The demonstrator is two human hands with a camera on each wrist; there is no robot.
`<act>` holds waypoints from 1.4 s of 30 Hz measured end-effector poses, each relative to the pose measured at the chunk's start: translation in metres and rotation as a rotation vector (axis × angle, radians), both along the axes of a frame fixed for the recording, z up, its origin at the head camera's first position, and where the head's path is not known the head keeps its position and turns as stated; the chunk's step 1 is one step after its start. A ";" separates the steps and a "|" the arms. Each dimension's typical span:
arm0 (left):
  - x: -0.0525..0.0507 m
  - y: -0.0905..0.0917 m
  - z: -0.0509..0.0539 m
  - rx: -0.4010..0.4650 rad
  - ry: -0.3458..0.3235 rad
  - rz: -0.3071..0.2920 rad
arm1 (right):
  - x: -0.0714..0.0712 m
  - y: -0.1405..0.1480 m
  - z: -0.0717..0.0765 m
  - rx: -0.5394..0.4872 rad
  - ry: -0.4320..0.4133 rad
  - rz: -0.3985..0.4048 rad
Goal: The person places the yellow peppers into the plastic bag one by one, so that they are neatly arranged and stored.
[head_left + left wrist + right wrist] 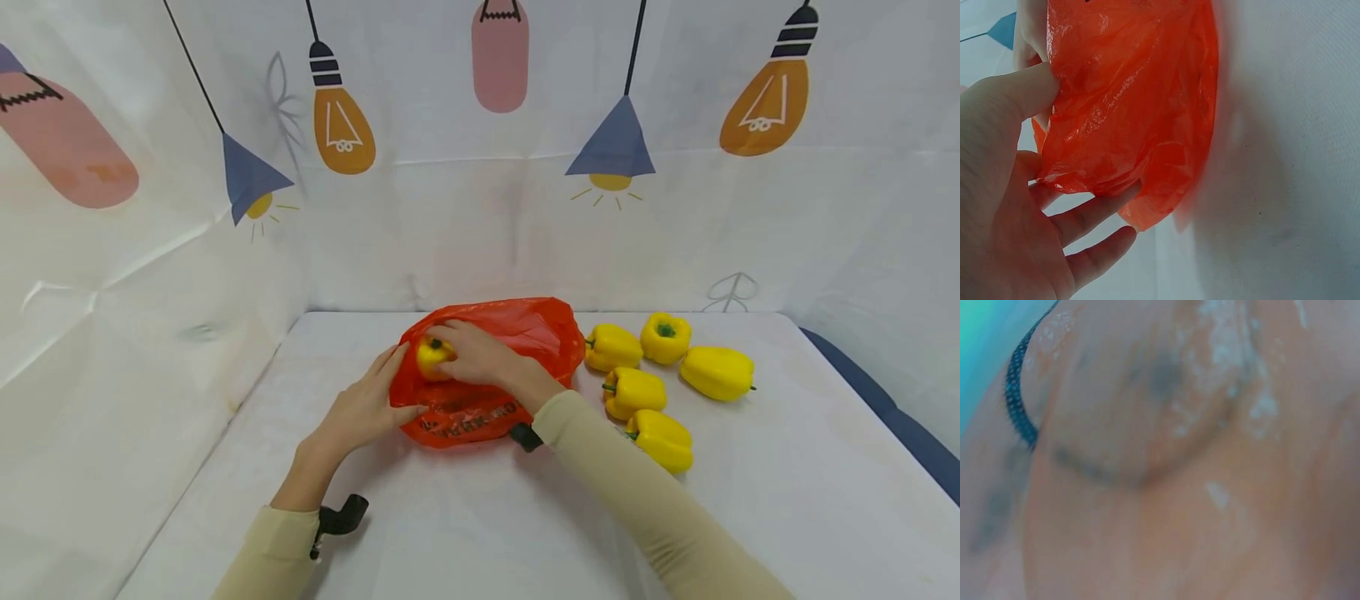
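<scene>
Yellow pepper [429, 363]: at the 9 o'clock side of the red plastic bag [487, 404], within its open mouth, dark stem end up. Clock read from the bag's centre, head view, 12 away from the wearer.

Right hand [483, 354]: arm in from 4 o'clock, over the bag; fingers bent round the pepper, gripping it. Right wrist view blurred, mostly skin; grip can't be told from there.

Left hand [367, 408]: at about half past 8, thumb and fingers well parted, bag's edge held between them. Left wrist view: thumb on the bag's edge, some fingertips against the red film.

Five loose peppers on the white table [450, 533], outside the bag, 2 to 4 o'clock: an upright pepper [664, 340] shows its green stem; the lowest pepper [662, 442] sits nearest 4. Behind, at 12: white backdrop [450, 233], printed lamps.
</scene>
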State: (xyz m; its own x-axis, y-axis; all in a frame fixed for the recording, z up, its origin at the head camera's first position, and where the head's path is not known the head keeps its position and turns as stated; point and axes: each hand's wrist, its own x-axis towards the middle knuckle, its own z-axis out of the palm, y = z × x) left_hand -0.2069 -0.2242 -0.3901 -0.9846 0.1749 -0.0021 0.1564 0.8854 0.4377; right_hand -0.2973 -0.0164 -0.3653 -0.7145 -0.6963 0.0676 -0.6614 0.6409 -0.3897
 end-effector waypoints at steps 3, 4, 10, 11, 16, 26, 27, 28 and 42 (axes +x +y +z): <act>0.000 0.000 0.000 -0.002 0.005 0.000 | 0.001 0.003 0.002 0.003 0.018 0.008; 0.000 0.000 0.000 -0.003 0.008 -0.001 | 0.002 0.005 0.003 0.002 0.022 0.010; -0.001 -0.002 0.000 -0.012 0.006 0.005 | 0.009 0.013 0.008 -0.018 -0.012 -0.001; -0.001 -0.002 0.000 -0.013 0.005 0.008 | 0.010 0.014 0.009 -0.022 -0.020 -0.004; -0.002 -0.005 -0.001 -0.021 0.004 0.015 | 0.018 0.025 0.011 -0.042 -0.031 0.001; -0.002 -0.005 -0.002 -0.018 0.009 0.015 | 0.031 0.044 0.007 -0.050 -0.047 -0.017; -0.002 -0.004 -0.002 -0.020 0.014 0.014 | 0.033 0.046 0.007 -0.051 -0.047 -0.020; -0.002 -0.004 -0.002 -0.024 0.019 0.011 | 0.035 0.048 0.008 -0.062 -0.045 -0.019; -0.004 -0.003 -0.002 -0.006 0.004 0.009 | 0.059 0.091 0.013 -0.188 0.016 -0.069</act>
